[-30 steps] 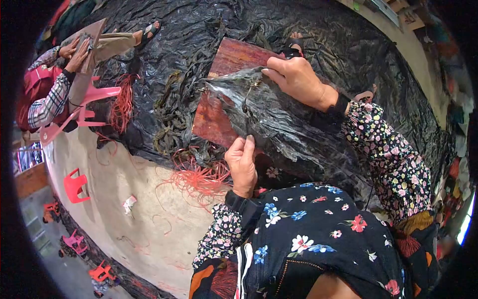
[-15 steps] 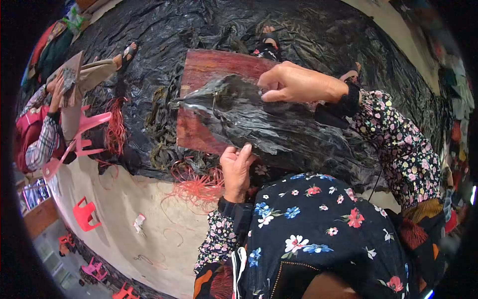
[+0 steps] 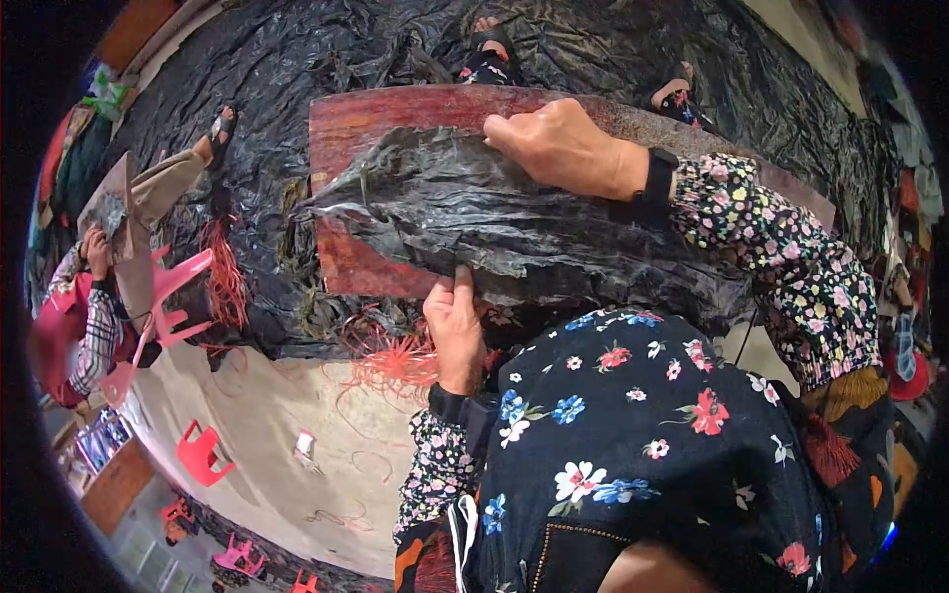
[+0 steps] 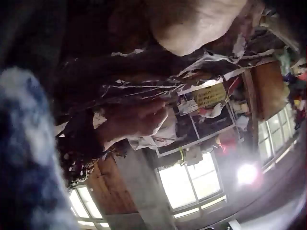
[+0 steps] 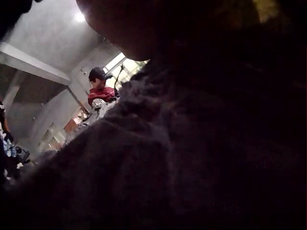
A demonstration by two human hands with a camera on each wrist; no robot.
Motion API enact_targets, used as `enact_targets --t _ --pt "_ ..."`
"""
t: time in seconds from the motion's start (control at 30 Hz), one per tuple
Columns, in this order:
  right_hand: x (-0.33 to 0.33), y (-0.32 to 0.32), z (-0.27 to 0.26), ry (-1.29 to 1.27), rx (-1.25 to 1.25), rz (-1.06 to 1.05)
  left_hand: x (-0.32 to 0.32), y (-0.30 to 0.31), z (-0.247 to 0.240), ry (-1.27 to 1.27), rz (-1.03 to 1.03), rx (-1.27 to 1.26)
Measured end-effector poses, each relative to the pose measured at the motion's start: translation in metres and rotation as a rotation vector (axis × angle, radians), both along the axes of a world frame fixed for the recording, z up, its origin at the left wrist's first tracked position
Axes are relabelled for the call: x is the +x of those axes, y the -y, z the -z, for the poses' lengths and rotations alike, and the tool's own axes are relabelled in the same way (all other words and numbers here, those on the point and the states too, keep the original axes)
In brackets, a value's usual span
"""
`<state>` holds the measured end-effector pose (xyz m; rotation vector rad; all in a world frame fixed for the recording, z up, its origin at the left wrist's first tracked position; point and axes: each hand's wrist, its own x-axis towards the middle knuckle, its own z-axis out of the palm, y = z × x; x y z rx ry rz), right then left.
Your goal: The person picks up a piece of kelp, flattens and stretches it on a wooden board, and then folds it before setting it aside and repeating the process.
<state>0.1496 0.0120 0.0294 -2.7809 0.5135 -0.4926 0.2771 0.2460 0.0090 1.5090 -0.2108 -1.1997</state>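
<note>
A dark, wrinkled leaf bundle, like tobacco leaf, lies spread over a reddish wooden board across the person's lap. Its narrow, pale-tipped end points left, past the board's edge. My right hand pinches the bundle's far edge, its fingers curled under and partly hidden. At the near edge, my left hand holds the leaf between thumb and fingers. The left wrist view shows the leaf's ragged edge from below, with the right hand beyond it. Dark leaf fills much of the right wrist view.
Black sheeting strewn with dark leaves covers the floor. Red plastic strings lie beside the left hand. Another person works at a tilted board on the left, by a pink chair. A red stool stands lower left.
The leaf bundle, raised and slanted before, now lies flatter and more spread across the board. Both hands keep hold of its edges. The head view has turned, showing more of the board.
</note>
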Motion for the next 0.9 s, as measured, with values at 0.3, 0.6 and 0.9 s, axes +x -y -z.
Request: enact_targets --t 0.3,0.6,0.9 --pt "0.015 0.016 0.008 -0.018 -0.220 -0.041 0.017 -0.003 0.022 0.121 0.006 -0.053" --pt "0.019 0.030 0.000 0.120 -0.137 0.000 0.013 0.011 0.001 0.050 0.189 -0.033" --pt "-0.098 -0.001 -0.039 0.165 0.462 0.179 0.032 0.013 -0.047 0.950 0.331 -0.104"
